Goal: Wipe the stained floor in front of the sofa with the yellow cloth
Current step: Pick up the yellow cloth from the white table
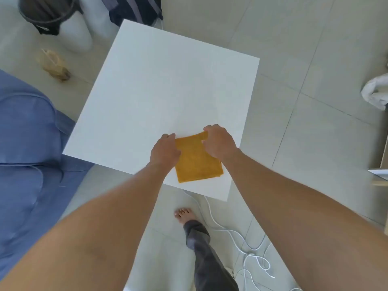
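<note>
A folded yellow cloth [197, 162] lies flat near the front corner of a square white table [168, 85]. My left hand [164, 151] pinches the cloth's far left corner. My right hand [219, 141] grips its far right corner. Both arms reach down over the table's near edge. The blue sofa [27, 143] stands to the left of the table. Grey floor tiles [163, 238] run between the sofa and my bare foot [184, 215]; no stain shows clearly there.
White cables [249, 246] lie tangled on the floor at the lower right. A white crumpled cloth [375, 93] sits at the right edge. A tan object [53, 65], a white stand [77, 32] and dark clothing [136, 9] are beyond the table.
</note>
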`<action>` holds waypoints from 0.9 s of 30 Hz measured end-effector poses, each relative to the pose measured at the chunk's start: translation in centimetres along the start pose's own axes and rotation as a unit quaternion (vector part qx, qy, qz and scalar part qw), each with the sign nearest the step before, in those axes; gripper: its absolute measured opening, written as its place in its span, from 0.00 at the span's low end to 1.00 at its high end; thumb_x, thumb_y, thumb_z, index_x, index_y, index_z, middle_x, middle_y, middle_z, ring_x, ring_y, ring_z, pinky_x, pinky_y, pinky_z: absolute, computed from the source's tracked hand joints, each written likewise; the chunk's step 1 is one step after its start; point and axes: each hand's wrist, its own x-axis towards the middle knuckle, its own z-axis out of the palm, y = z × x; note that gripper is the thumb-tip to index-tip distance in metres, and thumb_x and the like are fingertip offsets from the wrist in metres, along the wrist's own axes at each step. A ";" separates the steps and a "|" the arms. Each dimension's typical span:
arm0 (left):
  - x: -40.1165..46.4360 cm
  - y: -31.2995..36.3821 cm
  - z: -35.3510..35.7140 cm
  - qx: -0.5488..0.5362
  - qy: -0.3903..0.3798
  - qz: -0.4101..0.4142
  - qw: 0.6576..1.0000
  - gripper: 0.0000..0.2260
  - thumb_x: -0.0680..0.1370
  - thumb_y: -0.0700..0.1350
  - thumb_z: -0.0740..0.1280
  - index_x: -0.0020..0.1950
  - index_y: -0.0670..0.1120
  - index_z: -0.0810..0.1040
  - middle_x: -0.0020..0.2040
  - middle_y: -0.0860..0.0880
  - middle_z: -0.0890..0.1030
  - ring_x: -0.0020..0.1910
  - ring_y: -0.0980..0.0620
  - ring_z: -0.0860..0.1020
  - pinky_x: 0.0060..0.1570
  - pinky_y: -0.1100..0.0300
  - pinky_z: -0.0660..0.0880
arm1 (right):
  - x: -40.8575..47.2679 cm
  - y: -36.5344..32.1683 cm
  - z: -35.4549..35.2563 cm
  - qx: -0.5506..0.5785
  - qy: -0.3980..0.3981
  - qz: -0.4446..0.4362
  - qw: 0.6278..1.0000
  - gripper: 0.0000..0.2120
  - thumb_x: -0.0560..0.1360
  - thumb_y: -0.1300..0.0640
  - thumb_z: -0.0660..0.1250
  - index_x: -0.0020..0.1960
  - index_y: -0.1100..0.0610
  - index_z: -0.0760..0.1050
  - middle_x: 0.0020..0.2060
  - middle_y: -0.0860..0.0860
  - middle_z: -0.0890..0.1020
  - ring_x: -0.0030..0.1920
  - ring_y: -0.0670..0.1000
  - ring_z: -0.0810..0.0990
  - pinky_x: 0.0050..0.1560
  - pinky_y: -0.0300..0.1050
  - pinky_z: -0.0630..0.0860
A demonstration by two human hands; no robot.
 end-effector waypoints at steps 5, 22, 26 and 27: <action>1.5 0.0 1.5 -0.001 0.056 -0.022 0.998 0.18 0.76 0.37 0.64 0.66 0.42 0.72 0.62 0.43 0.72 0.62 0.44 0.72 0.52 0.51 0.76 | 1.1 0.2 0.5 -0.026 0.009 -0.020 0.999 0.22 0.80 0.58 0.63 0.73 0.56 0.66 0.67 0.55 0.73 0.66 0.58 0.71 0.65 0.55 0.72; -1.6 -4.2 -1.9 -0.115 0.102 0.013 0.988 0.04 0.78 0.36 0.65 0.52 0.41 0.76 0.50 0.44 0.78 0.46 0.46 0.74 0.43 0.57 0.69 | 1.6 -5.9 1.2 -0.172 -0.022 -0.119 0.978 0.16 0.73 0.66 0.64 0.57 0.53 0.81 0.52 0.51 0.83 0.54 0.54 0.77 0.70 0.51 0.66; -4.7 -8.5 -3.7 -0.117 0.119 -0.020 0.986 0.09 0.78 0.35 0.63 0.57 0.42 0.77 0.55 0.43 0.78 0.53 0.43 0.77 0.47 0.56 0.71 | -0.2 -10.6 2.9 -0.167 -0.018 -0.157 0.973 0.14 0.75 0.64 0.63 0.57 0.54 0.79 0.51 0.52 0.82 0.53 0.55 0.79 0.58 0.46 0.71; -5.5 -9.8 -4.2 -0.112 0.122 -0.031 0.986 0.10 0.78 0.35 0.63 0.58 0.42 0.78 0.55 0.43 0.77 0.54 0.43 0.76 0.47 0.56 0.71 | -0.7 -12.1 3.7 -0.169 -0.020 -0.169 0.971 0.14 0.75 0.64 0.63 0.57 0.55 0.79 0.51 0.53 0.82 0.52 0.55 0.79 0.51 0.45 0.71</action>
